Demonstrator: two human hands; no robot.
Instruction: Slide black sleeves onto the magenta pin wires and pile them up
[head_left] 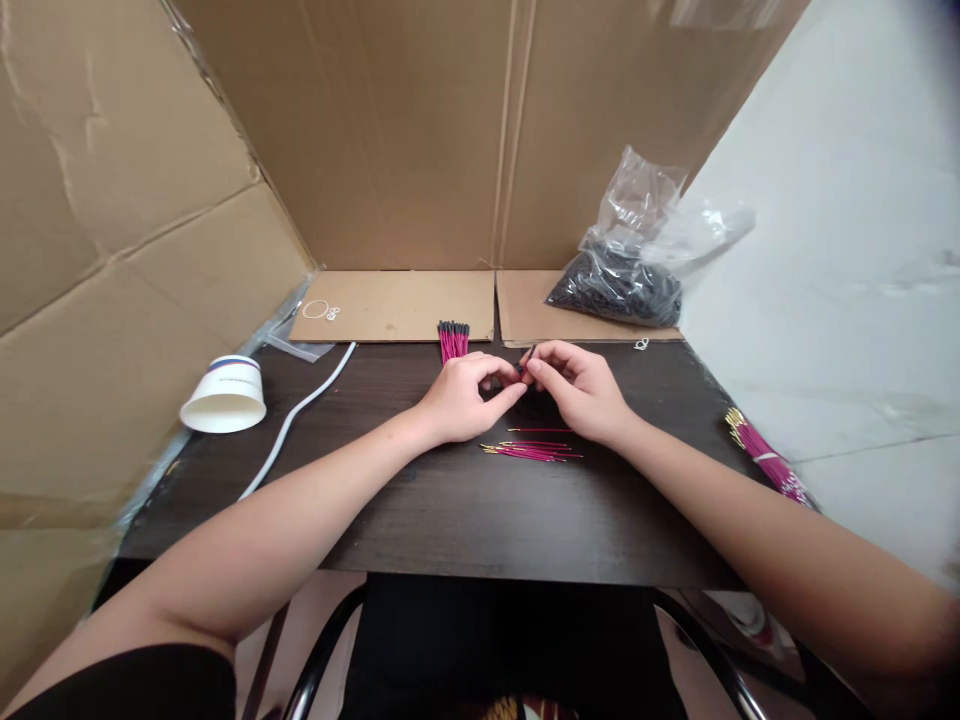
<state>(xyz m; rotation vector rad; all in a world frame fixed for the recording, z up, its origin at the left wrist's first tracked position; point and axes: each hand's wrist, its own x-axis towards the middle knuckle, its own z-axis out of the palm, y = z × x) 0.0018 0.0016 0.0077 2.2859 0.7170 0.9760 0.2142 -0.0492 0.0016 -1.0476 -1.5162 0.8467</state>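
Note:
My left hand [472, 398] and my right hand [583, 392] meet above the middle of the dark table, fingertips nearly touching. A small black sleeve [532, 353] sticks up from the pinched thumb and fingers of my right hand. My left fingers are also closed in a pinch; a dark bit shows at their tips, too small to name. Just below the hands lie several loose magenta wires [532, 451] with gold-coloured tips, one apart from the others. Behind my left hand is a bundle of magenta wires with black ends [454, 338], partly hidden by it.
A clear bag of black pieces [619, 285] sits on flat cardboard [390, 305] at the back. A white paper cup [225, 395] lies left, beside a white cable [296, 412]. A tied bundle of magenta wires [766, 458] rests at the right edge. Cardboard walls enclose the back and left.

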